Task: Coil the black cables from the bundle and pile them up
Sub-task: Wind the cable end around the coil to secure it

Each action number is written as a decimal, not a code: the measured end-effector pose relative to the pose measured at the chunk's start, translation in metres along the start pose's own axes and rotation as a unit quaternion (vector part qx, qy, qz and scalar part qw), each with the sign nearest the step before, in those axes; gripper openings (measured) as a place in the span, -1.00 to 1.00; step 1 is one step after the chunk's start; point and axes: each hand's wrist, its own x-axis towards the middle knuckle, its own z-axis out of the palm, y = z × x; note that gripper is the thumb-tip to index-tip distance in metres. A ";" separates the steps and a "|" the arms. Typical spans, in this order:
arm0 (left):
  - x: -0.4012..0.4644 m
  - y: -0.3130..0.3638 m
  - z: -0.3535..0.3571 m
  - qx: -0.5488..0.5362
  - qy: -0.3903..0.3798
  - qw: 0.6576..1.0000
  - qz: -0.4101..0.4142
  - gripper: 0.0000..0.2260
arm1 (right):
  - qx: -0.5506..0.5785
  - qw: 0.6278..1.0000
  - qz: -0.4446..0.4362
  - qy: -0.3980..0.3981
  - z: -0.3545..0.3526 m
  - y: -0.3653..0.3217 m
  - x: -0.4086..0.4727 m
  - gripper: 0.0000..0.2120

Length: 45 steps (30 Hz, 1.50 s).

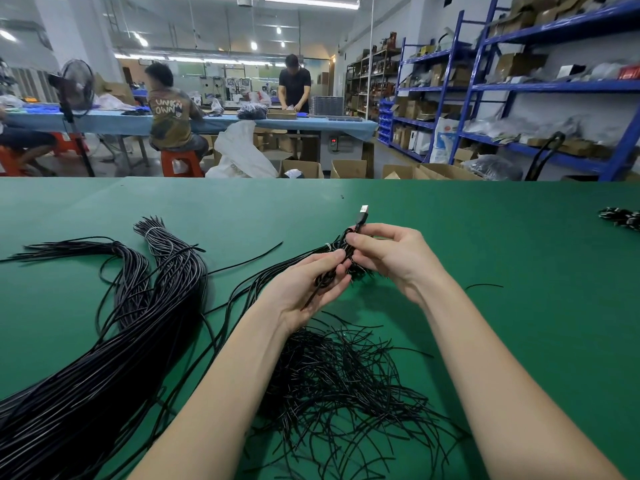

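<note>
**Green surface, workshop floor, cable coiling at mid-bench**

Green matting covers the surface [485,258], which runs wide from edge to edge. Beyond its far edge is a workshop: a long blue-topped table [114,121] crosses the room, blue metal shelving [540,86] on the right holds cardboard boxes and bagged stock, and open cartons [348,168] sit on the floor. A black pedestal fan [77,85] stands at the left. One person sits on a red stool [180,162] with their back to the camera; the shirt back reads "UNKN OWN" [168,106]. A second person stands at the far table. No other writing is legible.

Left hand [308,289]: fingers curled round a small coil of black cable [325,279]. Right hand [388,256]: fingertips pinch the same cable just below its USB plug [363,213], which points up and away. The hands are close together, above the surface.

Bundle of black cables [138,323] lies at the left, tied near its far end with a pale band, sweeping toward the near left corner. Loose pile of black cables [332,382] lies between the forearms. Another small dark cable cluster [621,218] sits at the far right edge.
</note>
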 end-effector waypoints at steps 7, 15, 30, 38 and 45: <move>0.001 -0.002 -0.001 -0.010 -0.002 1.000 0.018 -0.80 | -0.050 0.998 -0.035 0.030 0.003 0.005 -0.012 -0.93; 0.000 -0.002 -0.001 -0.023 -0.012 1.000 -0.002 -0.83 | -0.060 0.996 -0.043 0.040 0.006 0.007 -0.016 -0.94; 0.004 -0.004 -0.005 0.022 -0.030 0.999 -0.016 -0.94 | 0.100 0.986 0.000 0.130 0.018 0.032 -0.018 -0.92; 0.004 -0.004 -0.009 -0.012 0.029 0.999 -0.014 -0.93 | 0.030 0.996 0.024 0.081 0.009 0.040 -0.017 -0.88; 0.004 0.000 -0.009 -0.095 0.059 0.994 -0.016 -0.91 | -0.567 0.796 0.100 -0.185 -0.008 0.043 -0.040 -0.77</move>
